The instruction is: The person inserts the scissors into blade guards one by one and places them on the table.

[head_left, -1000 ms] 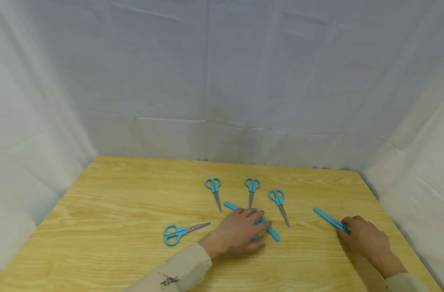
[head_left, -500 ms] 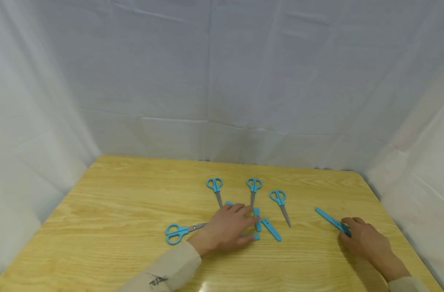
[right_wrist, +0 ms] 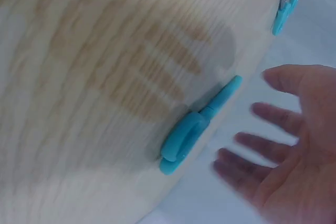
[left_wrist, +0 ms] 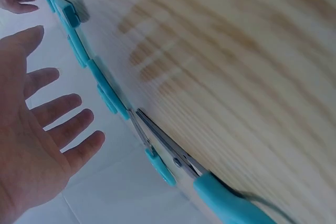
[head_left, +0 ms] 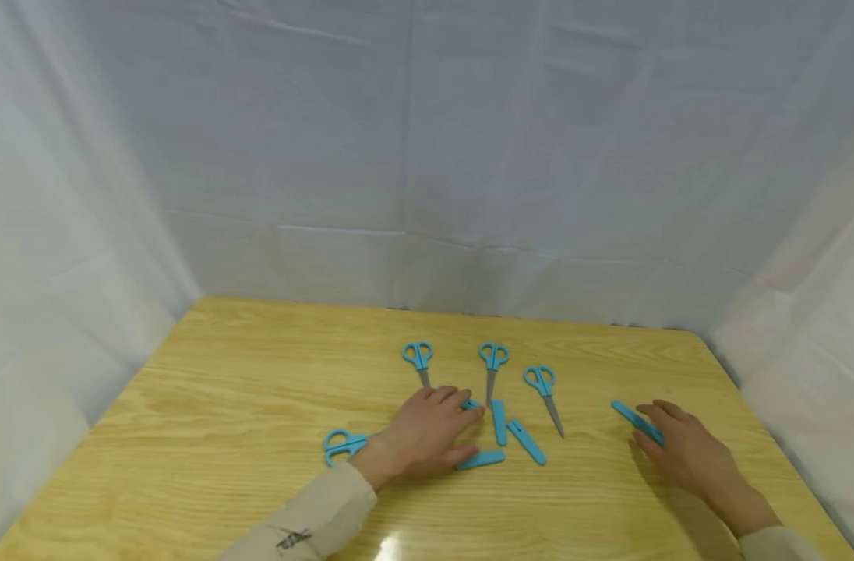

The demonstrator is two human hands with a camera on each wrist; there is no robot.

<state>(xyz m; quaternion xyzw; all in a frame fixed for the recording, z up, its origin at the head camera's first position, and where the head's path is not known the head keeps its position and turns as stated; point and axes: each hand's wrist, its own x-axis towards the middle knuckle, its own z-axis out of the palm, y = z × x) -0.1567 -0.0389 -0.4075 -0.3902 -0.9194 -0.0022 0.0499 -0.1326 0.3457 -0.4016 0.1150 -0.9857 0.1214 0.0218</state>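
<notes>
My left hand [head_left: 427,432] hovers over the middle of the table with its fingers spread and nothing held. Beside and partly beneath it in the head view lie light-blue blade covers: one [head_left: 481,460] near the thumb, one [head_left: 499,422] upright in view, one [head_left: 527,442] slanted, another [head_left: 471,404] mostly hidden by the fingers. Bare scissors [head_left: 343,446] sit left of that wrist, their blades hidden by it; the left wrist view shows their blades [left_wrist: 168,142]. My right hand [head_left: 693,452], fingers loose and apart, is over covered scissors [right_wrist: 189,135] lying on the table.
Three more bare blue-handled scissors lie toward the back: one at left [head_left: 418,358], one in the middle [head_left: 493,360], one at right [head_left: 541,382]. The wooden table [head_left: 259,374] has white sheeting [head_left: 399,156] behind it and at both sides.
My left hand has drawn left, uncovering several blade covers and hiding the left scissors' blades. My right hand has let go of the covered scissors, its fingers opening.
</notes>
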